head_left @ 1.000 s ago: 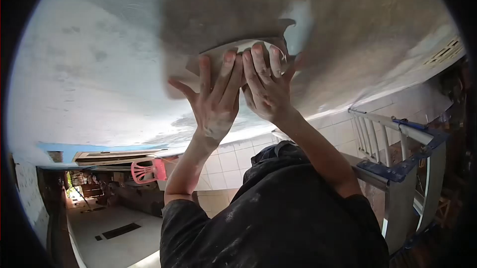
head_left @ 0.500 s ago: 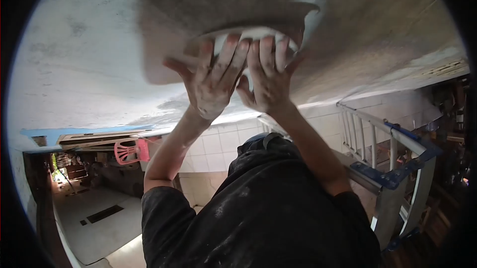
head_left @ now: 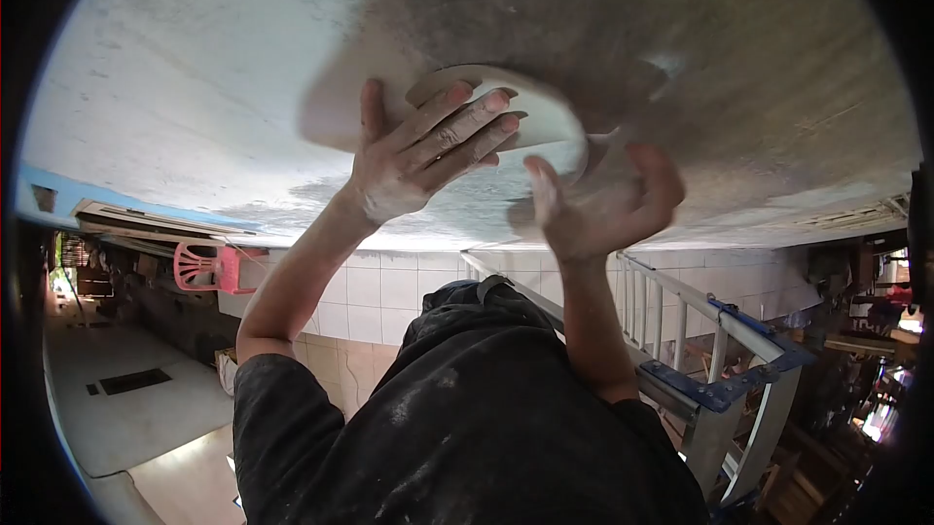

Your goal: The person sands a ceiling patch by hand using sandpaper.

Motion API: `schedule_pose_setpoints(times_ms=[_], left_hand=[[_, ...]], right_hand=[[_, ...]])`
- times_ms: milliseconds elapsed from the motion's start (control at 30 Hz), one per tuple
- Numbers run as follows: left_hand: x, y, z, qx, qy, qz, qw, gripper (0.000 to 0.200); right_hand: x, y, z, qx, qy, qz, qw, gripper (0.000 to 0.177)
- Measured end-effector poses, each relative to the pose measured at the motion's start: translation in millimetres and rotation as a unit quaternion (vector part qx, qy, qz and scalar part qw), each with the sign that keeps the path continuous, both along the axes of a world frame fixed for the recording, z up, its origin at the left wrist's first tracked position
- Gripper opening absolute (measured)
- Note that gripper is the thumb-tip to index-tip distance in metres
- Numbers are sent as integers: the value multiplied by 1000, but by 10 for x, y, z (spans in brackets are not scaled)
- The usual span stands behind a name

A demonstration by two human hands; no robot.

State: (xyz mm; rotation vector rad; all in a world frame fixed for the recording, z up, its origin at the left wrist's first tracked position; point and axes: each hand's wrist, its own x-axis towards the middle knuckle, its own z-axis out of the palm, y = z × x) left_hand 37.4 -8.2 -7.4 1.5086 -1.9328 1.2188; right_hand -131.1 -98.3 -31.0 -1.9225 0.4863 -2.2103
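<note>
The left hand [head_left: 409, 155] lies on a sheet [head_left: 553, 136], with the broad surface [head_left: 195, 87] behind it, spreading across the top of the view. The right hand [head_left: 593, 223] is just beside the sheet's right end. Below that surface, the tiles [head_left: 379, 291] run behind the torso [head_left: 457, 418], which sits at bottom centre. Right of the torso is the ladder [head_left: 759, 437]; left of the tiles is a chair [head_left: 230, 268], above the floor [head_left: 156, 428] at lower left.

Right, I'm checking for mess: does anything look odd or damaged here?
Pale smudges on the black shirt stand out against the dark cloth. The sheet under the left hand looks bowed rather than flat, and the wall is patchy.
</note>
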Motion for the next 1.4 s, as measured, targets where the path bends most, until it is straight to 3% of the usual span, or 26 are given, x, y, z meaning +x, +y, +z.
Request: schedule_pose_setpoints(times_ms=[100,200,300,400,500,567,600,633,700,900,1000,1100,1300,1400], left_hand=[[108,52,30,43,-34,-16,998,50],[-5,21,-16,30,60,-33,997,50],[45,-26,-23,6,-12,-2,1000,46],[33,-32,78,-1,-25,15,1000,42],[2,-66,155,-7,-34,16,999,39],[-25,-90,148,-8,-10,3,1000,36],[-42,-88,139,-6,2,-6,1000,35],[-64,-67,159,6,14,-8,1000,34],[-98,-22,242,29,35,-16,999,32],[-68,-15,263,29,26,-40,998,34],[-100,-53,292,15,-4,-28,999,32],[-106,-25,274,29,24,-1,999,28],[7,-46,203,20,-16,12,1000,28],[50,-92,400,-18,-55,-11,998,27]], right_hand=[[34,-135,173,25,-25,22,999,51],[-51,-144,167,37,130,-94,986,36],[-57,-107,149,49,159,-75,983,34],[8,-28,178,65,46,-14,997,53],[-86,178,45,-73,1,18,997,50],[-180,413,126,-93,80,230,965,43],[-107,480,80,-74,40,317,945,31],[-76,490,117,-76,57,317,944,35],[-94,355,116,-57,161,232,958,47],[-7,97,255,-53,253,60,964,66],[-48,55,365,61,300,55,950,62],[-73,-67,267,1,315,-40,948,57],[174,-251,-179,-92,181,-61,977,51],[132,-239,2,-79,204,-59,974,43]])
